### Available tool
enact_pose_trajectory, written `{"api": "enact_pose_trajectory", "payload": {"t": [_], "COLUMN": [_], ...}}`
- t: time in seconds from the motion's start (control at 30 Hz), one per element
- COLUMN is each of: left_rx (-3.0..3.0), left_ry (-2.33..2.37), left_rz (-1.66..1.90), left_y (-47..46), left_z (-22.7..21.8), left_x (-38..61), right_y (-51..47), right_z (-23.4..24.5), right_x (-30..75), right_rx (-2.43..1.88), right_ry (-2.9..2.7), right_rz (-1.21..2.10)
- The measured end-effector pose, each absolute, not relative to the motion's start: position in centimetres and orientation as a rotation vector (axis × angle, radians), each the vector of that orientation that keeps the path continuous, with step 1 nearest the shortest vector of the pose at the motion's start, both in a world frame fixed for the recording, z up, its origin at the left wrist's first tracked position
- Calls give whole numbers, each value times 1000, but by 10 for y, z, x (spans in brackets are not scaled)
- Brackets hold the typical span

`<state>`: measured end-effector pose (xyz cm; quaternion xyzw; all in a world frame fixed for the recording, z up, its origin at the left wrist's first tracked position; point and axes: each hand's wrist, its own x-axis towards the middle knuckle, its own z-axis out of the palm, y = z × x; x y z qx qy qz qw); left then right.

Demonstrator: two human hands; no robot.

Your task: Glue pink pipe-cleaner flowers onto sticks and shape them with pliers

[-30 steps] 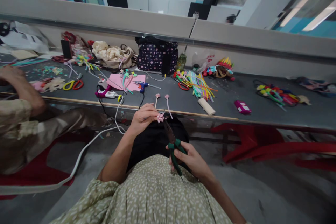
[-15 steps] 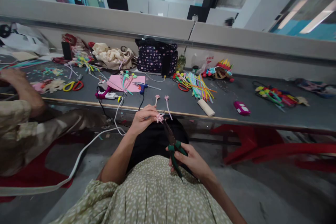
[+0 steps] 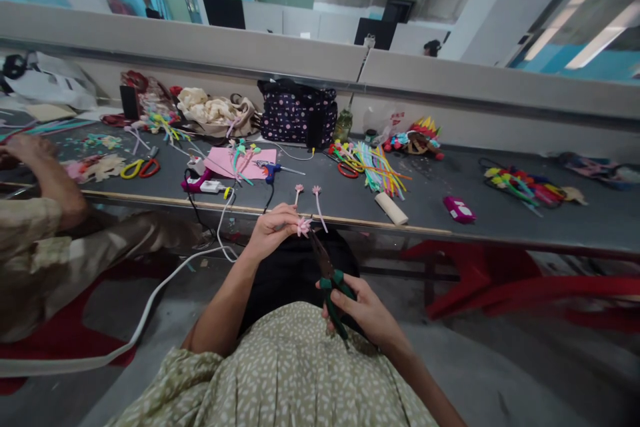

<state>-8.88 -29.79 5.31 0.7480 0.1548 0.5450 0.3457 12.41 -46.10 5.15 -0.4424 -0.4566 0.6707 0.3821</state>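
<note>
Between the fingertips of my left hand (image 3: 275, 228) is a small pink flower (image 3: 303, 227) with pointed petals. My right hand (image 3: 357, 303) is wrapped round the green handles of long-nosed pliers (image 3: 325, 263). The dark jaws point up at the flower's right side; whether they grip a petal is too small to tell. Just beyond, on the table, lie two more pink flowers on stems: a short one (image 3: 299, 191) and a longer one (image 3: 319, 203).
Ahead on the table (image 3: 425, 193) are a blue glue gun (image 3: 271, 170), pink sheet (image 3: 217, 160), pipe cleaners (image 3: 380, 170), a beige block (image 3: 391, 208) and a magenta box (image 3: 459, 209). A white cable (image 3: 165, 280) hangs at left, near a co-worker's arm (image 3: 55, 180).
The flower in my left hand has turned slightly, its petals showing more openly. Both hands keep nearly the same place, and the view has tilted up a little.
</note>
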Motion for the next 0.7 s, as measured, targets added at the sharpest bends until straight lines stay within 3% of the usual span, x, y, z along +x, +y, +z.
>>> {"api": "enact_pose_trajectory", "payload": {"t": [0.7], "left_rx": [1926], "left_ry": [434], "left_rz": [1386], "left_y": [-299], "left_z": [53], "left_x": [-90], "right_y": [-458], "right_z": [41], "right_x": [124], "right_rx": [-1082], "right_ry": [-1197], "right_rz": [1687]}}
